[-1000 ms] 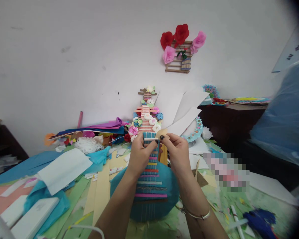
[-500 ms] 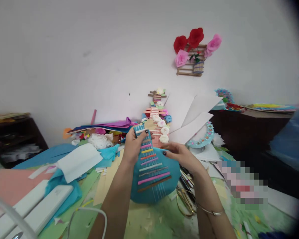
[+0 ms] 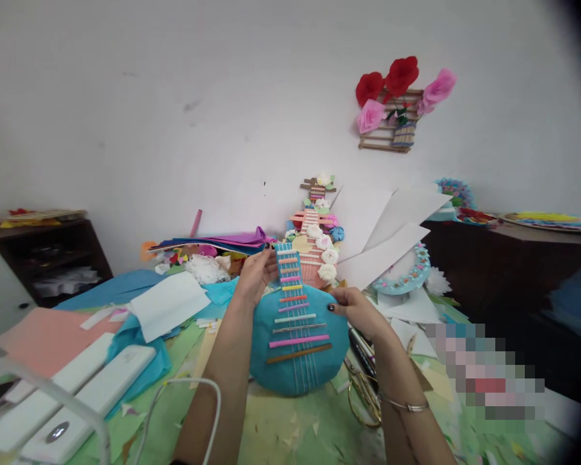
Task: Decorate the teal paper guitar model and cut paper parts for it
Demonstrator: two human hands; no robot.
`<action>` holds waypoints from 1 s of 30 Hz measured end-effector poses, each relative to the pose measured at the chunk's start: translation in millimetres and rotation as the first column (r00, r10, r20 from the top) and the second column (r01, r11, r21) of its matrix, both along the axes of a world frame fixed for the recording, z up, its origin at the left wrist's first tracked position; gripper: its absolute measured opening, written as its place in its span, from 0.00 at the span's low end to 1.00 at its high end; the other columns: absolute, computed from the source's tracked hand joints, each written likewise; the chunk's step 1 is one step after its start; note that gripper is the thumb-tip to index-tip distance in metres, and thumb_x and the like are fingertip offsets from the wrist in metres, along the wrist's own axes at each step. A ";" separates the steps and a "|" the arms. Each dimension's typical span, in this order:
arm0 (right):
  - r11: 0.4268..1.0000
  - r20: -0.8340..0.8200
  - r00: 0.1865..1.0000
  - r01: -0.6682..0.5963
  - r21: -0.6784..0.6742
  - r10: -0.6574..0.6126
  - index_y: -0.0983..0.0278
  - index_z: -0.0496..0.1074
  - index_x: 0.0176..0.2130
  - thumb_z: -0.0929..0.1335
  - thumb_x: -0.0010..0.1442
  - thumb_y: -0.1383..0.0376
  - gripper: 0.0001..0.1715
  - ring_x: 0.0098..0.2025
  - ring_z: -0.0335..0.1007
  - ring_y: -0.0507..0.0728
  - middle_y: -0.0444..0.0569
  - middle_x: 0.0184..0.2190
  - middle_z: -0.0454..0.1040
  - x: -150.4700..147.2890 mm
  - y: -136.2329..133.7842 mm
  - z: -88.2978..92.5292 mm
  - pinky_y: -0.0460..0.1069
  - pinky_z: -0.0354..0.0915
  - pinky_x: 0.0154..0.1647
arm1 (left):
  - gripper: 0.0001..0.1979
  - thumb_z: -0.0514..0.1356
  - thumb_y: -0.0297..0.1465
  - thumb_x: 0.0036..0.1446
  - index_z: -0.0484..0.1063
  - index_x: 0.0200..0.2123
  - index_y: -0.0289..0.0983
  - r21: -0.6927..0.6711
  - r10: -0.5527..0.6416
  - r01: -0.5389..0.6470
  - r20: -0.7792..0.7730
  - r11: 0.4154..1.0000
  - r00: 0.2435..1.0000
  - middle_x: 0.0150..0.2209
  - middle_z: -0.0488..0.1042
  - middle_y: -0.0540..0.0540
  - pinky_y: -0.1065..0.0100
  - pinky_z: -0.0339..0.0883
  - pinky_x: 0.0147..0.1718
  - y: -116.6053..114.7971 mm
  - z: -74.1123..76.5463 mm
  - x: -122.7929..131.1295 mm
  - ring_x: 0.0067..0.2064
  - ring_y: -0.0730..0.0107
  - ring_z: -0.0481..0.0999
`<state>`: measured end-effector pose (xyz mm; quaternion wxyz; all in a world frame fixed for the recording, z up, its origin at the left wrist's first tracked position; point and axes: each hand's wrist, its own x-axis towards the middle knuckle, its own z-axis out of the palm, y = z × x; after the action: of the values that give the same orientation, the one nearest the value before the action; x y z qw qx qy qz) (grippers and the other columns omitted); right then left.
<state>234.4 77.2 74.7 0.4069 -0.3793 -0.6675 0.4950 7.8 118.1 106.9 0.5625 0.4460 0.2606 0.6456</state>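
the left hand [image 3: 255, 274] reaches up from the lower edge, forearm raised, its fingers [image 3: 266, 253] pinched on the top of the neck of a blue paper guitar [image 3: 297, 336]. the guitar stands tilted above the bench [image 3: 281, 433], between both hands. the right hand [image 3: 356, 310] grips the round body's upper right edge, fingers curled closed on it. just below the right fingers lie scissors [image 3: 363, 394]; behind the left fingers, stacked coloured paper [image 3: 213, 244].

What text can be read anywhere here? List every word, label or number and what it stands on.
None can be read: the blue paper guitar, held by the left hand and right hand, bears only coloured strips.
The pixelated patch on the table is unreadable.
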 end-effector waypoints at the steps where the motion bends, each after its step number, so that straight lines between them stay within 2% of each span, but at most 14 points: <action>1: 1.000 0.001 1.000 0.020 0.007 -0.020 0.68 0.75 0.28 0.72 0.45 0.62 0.11 0.27 0.69 0.55 0.46 0.26 0.77 2.1 -0.1 -0.2 0.47 0.63 0.27 | 0.19 0.66 0.42 0.45 0.73 0.32 0.31 -0.018 0.043 -0.043 0.003 0.999 0.999 0.28 0.78 0.43 0.67 0.71 0.32 2.6 -1.9 -1.6 0.30 0.68 0.78; 4: 0.999 -0.006 0.999 0.050 0.012 -0.050 0.68 0.76 0.30 0.73 0.45 0.61 0.13 0.28 0.71 0.57 0.49 0.28 0.78 8.9 0.8 -2.0 0.49 0.64 0.28 | 0.18 0.70 0.36 0.37 0.73 0.30 0.31 -0.026 0.177 -0.177 0.003 0.984 0.984 0.27 0.77 0.45 0.68 0.71 0.35 9.9 -8.6 -6.9 0.30 0.70 0.78; 6: 0.999 -0.029 0.998 0.050 -0.007 -0.050 0.68 0.76 0.31 0.73 0.44 0.60 0.15 0.29 0.71 0.57 0.50 0.29 0.78 13.1 2.3 -3.9 0.49 0.65 0.28 | 0.19 0.72 0.32 0.32 0.73 0.29 0.32 -0.024 0.246 -0.246 0.011 0.969 0.969 0.26 0.77 0.48 0.70 0.70 0.33 13.3 -12.2 -10.1 0.29 0.71 0.77; 9: 0.996 -0.053 0.995 0.086 -0.027 -0.088 0.68 0.75 0.30 0.74 0.43 0.60 0.15 0.27 0.70 0.55 0.47 0.26 0.77 17.9 3.7 -5.6 0.48 0.64 0.28 | 0.20 0.73 0.31 0.28 0.73 0.28 0.32 -0.015 0.296 -0.296 0.007 0.955 0.955 0.23 0.75 0.50 0.72 0.68 0.30 15.0 -14.4 -12.3 0.26 0.73 0.76; 13: 0.988 -0.048 0.987 0.156 -0.018 -0.156 0.69 0.75 0.29 0.73 0.41 0.61 0.15 0.26 0.69 0.54 0.46 0.24 0.76 20.0 2.5 -4.3 0.48 0.63 0.28 | 0.20 0.72 0.34 0.30 0.75 0.29 0.32 0.043 0.244 -0.242 -0.047 0.969 0.969 0.25 0.78 0.46 0.68 0.71 0.31 11.7 -12.5 -7.3 0.28 0.68 0.77; 16: 0.983 -0.079 0.980 0.182 -0.029 -0.184 0.68 0.75 0.29 0.73 0.41 0.61 0.15 0.27 0.69 0.55 0.47 0.26 0.77 18.2 1.7 -2.7 0.49 0.64 0.29 | 0.19 0.68 0.38 0.40 0.76 0.35 0.32 0.131 0.236 -0.215 -0.181 0.968 0.955 0.27 0.79 0.42 0.64 0.72 0.34 6.9 -9.4 2.1 0.31 0.63 0.79; 19: 0.972 -0.135 0.963 0.230 -0.041 -0.234 0.67 0.76 0.29 0.74 0.39 0.60 0.16 0.27 0.70 0.56 0.48 0.26 0.78 14.7 3.9 -3.4 0.49 0.64 0.29 | 0.17 0.65 0.37 0.46 0.77 0.39 0.35 0.279 0.369 -0.288 -0.306 0.916 0.877 0.33 0.79 0.42 0.63 0.71 0.39 1.7 -5.6 11.2 0.37 0.60 0.79; 22: 0.959 -0.172 0.944 0.280 -0.042 -0.283 0.67 0.75 0.29 0.73 0.38 0.60 0.16 0.26 0.70 0.56 0.48 0.25 0.78 12.0 8.2 -6.4 0.49 0.64 0.28 | 0.14 0.64 0.34 0.47 0.78 0.39 0.37 0.393 0.543 -0.412 -0.322 0.822 0.776 0.38 0.79 0.43 0.64 0.69 0.44 -1.7 -2.5 13.8 0.40 0.61 0.78; 24: 0.950 -0.189 0.931 0.310 -0.036 -0.311 0.67 0.75 0.29 0.73 0.38 0.61 0.16 0.26 0.70 0.56 0.48 0.25 0.77 11.4 10.7 -8.8 0.49 0.64 0.28 | 0.13 0.63 0.33 0.48 0.78 0.39 0.37 0.424 0.611 -0.466 -0.332 0.777 0.718 0.38 0.79 0.43 0.64 0.68 0.44 -2.7 -1.4 11.9 0.39 0.61 0.77; 26: 0.943 -0.202 0.922 0.333 -0.024 -0.330 0.67 0.75 0.28 0.73 0.38 0.61 0.15 0.26 0.70 0.56 0.48 0.24 0.77 11.1 12.5 -10.9 0.49 0.64 0.27 | 0.13 0.62 0.32 0.50 0.77 0.40 0.37 0.458 0.639 -0.468 -0.363 0.756 0.678 0.38 0.79 0.43 0.64 0.68 0.44 -3.9 -0.8 9.8 0.41 0.60 0.77; 28: 0.937 -0.206 0.916 0.349 -0.008 -0.343 0.66 0.74 0.27 0.72 0.38 0.61 0.14 0.26 0.70 0.56 0.48 0.24 0.77 10.6 13.9 -12.7 0.49 0.64 0.27 | 0.16 0.61 0.32 0.51 0.75 0.45 0.38 0.532 0.661 -0.427 -0.398 0.731 0.636 0.43 0.77 0.43 0.63 0.66 0.47 -6.5 0.0 10.1 0.46 0.59 0.75; 30: 0.931 -0.206 0.912 0.366 0.010 -0.356 0.66 0.74 0.27 0.72 0.39 0.61 0.13 0.26 0.71 0.57 0.48 0.24 0.77 9.4 15.6 -14.5 0.49 0.64 0.27 | 0.20 0.60 0.32 0.52 0.72 0.50 0.39 0.623 0.704 -0.381 -0.423 0.683 0.571 0.50 0.74 0.42 0.62 0.63 0.50 -10.0 1.1 13.2 0.52 0.57 0.71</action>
<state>243.8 92.9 60.2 0.5656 -0.4340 -0.5533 0.4308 21.0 108.1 108.0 0.0800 0.6501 0.3988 0.6419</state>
